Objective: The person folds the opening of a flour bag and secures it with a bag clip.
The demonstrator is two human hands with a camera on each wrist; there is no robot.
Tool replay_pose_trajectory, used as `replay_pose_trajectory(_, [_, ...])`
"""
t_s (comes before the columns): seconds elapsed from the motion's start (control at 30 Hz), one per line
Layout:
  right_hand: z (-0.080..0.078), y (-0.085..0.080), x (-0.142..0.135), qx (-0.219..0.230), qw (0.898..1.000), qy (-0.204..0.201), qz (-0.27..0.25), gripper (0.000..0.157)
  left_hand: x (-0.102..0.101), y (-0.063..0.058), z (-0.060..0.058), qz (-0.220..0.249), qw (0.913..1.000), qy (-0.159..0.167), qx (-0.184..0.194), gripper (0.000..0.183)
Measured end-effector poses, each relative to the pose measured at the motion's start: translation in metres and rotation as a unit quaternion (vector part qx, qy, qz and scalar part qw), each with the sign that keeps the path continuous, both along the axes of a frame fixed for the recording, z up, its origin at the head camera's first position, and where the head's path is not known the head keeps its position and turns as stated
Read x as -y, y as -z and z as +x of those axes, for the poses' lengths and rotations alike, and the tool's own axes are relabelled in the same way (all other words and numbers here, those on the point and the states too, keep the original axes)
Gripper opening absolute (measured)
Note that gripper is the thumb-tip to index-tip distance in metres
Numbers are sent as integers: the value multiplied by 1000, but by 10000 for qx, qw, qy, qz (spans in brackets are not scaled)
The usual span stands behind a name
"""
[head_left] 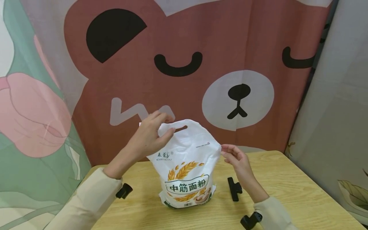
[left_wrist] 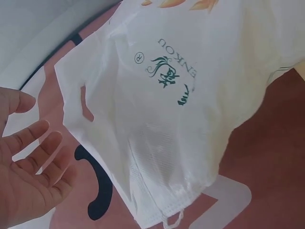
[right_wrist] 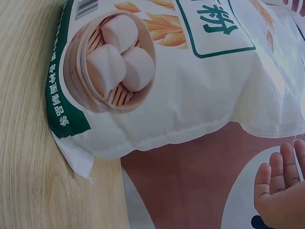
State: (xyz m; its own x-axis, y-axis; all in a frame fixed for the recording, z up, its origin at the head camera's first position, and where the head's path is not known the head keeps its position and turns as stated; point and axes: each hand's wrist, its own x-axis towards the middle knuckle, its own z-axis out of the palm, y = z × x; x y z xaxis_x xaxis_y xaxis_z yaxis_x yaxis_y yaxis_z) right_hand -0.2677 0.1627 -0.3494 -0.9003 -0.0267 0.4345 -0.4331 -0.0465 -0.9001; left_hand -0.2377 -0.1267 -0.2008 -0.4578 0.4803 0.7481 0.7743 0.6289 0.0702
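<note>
Head view: white bag (head_left: 188, 155) printed 中筋面粉 in green

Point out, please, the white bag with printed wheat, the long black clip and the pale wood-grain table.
White bag (head_left: 187, 167): head view, middle of the printed front.
Long black clip (head_left: 233, 190): head view, its long bar.
Pale wood-grain table (head_left: 287, 188): head view, bare top, right side.

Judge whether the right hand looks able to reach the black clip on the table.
Probably yes: the black clip lies on the table near the right hand, nothing visible between them, though that hand's fingers are at the edge of the bag.
</note>
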Motion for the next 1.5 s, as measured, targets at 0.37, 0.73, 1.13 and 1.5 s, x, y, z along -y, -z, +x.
replay_pose_trajectory(0.37, [-3, 2, 6, 147, 9999, -20, -69, 39, -7, -2, -6, 0, 9999, 114, 107, 21])
replay_pose_trajectory(0.73, [-8, 2, 10, 289, 9970, -36, -716, 38, -17, -4, -12, -51, 9990, 358, -280, 13])
replay_pose_trajectory(1.13, [-9, 0, 23, 303, 9935, -113, -1092, 34, -18, -5, -15, -207, 9997, 61, -89, 15])
replay_pose_trajectory(1.5, [-14, -2, 31, 487, 9911, -184, -1226, 33, -23, -6, -23, -82, 9993, -11, 366, 14])
